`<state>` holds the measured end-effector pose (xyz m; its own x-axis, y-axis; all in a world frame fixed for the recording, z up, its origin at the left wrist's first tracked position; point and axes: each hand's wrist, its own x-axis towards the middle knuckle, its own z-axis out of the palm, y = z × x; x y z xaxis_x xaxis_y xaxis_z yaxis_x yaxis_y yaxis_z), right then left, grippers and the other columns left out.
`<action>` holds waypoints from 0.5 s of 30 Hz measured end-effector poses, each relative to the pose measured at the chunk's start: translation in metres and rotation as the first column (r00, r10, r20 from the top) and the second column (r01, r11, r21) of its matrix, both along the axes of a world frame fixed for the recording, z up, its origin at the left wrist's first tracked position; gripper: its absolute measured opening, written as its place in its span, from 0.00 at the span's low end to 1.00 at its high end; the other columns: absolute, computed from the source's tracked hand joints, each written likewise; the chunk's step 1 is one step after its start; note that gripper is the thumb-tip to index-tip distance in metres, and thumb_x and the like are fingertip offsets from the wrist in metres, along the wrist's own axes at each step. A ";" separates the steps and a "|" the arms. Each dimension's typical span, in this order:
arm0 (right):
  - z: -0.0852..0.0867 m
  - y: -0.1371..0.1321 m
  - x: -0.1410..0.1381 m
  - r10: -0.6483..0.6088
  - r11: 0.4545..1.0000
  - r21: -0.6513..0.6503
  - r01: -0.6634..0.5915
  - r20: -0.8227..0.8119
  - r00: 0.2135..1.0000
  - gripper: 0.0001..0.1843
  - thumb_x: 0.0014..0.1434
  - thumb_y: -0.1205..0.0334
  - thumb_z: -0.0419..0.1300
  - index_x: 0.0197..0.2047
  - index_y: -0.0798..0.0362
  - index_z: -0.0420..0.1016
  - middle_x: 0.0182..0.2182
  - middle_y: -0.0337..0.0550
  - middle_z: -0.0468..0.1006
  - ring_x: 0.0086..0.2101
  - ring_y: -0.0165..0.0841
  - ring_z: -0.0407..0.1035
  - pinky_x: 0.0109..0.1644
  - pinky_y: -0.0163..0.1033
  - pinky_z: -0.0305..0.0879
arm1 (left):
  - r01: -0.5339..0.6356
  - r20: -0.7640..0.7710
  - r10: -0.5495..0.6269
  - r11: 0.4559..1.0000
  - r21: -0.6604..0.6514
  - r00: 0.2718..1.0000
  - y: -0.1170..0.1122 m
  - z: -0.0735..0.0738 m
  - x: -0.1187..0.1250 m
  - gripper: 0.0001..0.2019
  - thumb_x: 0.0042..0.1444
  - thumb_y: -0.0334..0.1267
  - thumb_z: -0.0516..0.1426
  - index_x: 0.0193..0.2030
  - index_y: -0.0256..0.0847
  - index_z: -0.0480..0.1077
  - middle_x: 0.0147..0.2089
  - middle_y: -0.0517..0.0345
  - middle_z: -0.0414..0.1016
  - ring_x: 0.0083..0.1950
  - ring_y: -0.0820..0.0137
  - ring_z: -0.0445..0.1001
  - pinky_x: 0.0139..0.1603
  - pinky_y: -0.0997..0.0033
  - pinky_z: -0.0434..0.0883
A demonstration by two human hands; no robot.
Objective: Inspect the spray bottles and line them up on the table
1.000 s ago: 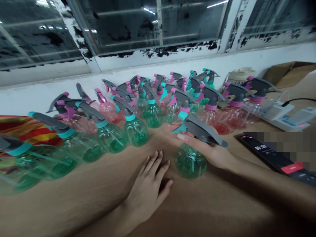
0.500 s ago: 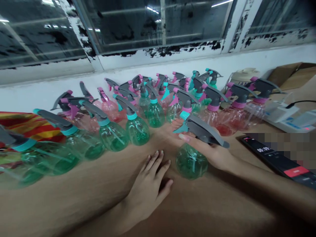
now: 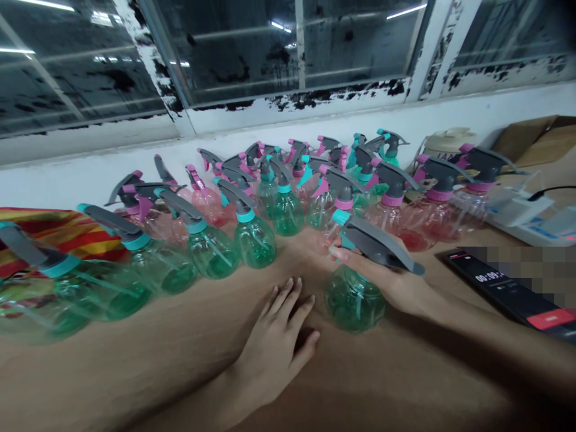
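My right hand (image 3: pixel 396 282) grips a green spray bottle (image 3: pixel 355 300) around its neck, under its grey trigger head (image 3: pixel 378 245) with a teal nozzle. The bottle stands upright on the brown table (image 3: pixel 180 360). My left hand (image 3: pixel 274 348) lies flat on the table just left of the bottle, fingers spread, holding nothing. Behind both hands stand several more spray bottles, green ones (image 3: pixel 254 237) to the left and pink ones (image 3: pixel 396 210) to the right.
A phone (image 3: pixel 508 288) showing a timer lies at the right. A power strip (image 3: pixel 522 210) with a cable, a cream container (image 3: pixel 443 141) and a cardboard box (image 3: pixel 535 135) sit at the far right. A red-yellow striped cloth (image 3: pixel 54 231) lies left. A white wall and windows back the table.
The view has shifted slightly. My right hand has edged the green bottle a little to the right. My left hand stays flat on the table.
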<state>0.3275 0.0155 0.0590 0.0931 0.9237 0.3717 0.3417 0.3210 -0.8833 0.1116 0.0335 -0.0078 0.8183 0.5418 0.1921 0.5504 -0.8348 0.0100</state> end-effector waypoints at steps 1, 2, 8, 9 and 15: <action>0.000 0.000 0.000 -0.012 1.000 0.001 0.012 0.010 1.000 0.09 0.53 0.53 0.61 0.31 0.49 0.70 0.25 0.37 0.71 0.27 0.31 0.66 0.30 0.38 0.62 | -0.001 0.000 0.001 1.000 0.001 1.000 0.000 0.000 0.000 0.22 0.62 0.42 0.53 0.61 0.36 0.60 0.68 0.43 0.51 0.68 0.56 0.48 0.62 0.49 0.55; 0.000 0.000 0.000 -0.011 1.000 -0.006 0.011 0.010 1.000 0.09 0.53 0.53 0.61 0.30 0.49 0.70 0.25 0.37 0.70 0.26 0.31 0.66 0.30 0.38 0.62 | 0.000 0.001 0.000 1.000 0.001 1.000 0.000 0.000 0.000 0.22 0.62 0.42 0.53 0.61 0.36 0.60 0.68 0.43 0.51 0.68 0.56 0.48 0.62 0.49 0.55; -0.005 0.002 -0.001 0.113 0.993 -0.019 -0.116 -0.115 0.987 0.13 0.55 0.54 0.60 0.45 0.44 0.73 0.41 0.40 0.78 0.42 0.37 0.72 0.49 0.44 0.66 | -0.007 -0.008 0.007 1.000 0.004 1.000 0.000 0.000 0.000 0.22 0.62 0.42 0.52 0.61 0.36 0.60 0.68 0.44 0.50 0.68 0.57 0.47 0.63 0.50 0.55; -0.006 0.002 -0.002 0.114 0.993 -0.008 -0.116 -0.136 0.984 0.15 0.55 0.55 0.60 0.47 0.43 0.72 0.43 0.39 0.78 0.44 0.37 0.72 0.52 0.45 0.66 | -0.006 -0.009 0.006 1.000 0.004 1.000 0.000 0.000 0.000 0.22 0.62 0.42 0.52 0.61 0.36 0.60 0.68 0.44 0.51 0.68 0.57 0.48 0.63 0.50 0.55; -0.009 0.001 -0.001 0.084 0.996 0.022 -0.082 -0.107 0.991 0.18 0.55 0.56 0.61 0.50 0.41 0.71 0.47 0.39 0.77 0.46 0.38 0.72 0.56 0.47 0.64 | -0.002 0.017 0.002 1.000 0.002 1.000 0.000 0.000 -0.001 0.21 0.62 0.42 0.52 0.60 0.37 0.60 0.68 0.45 0.51 0.68 0.57 0.48 0.62 0.49 0.55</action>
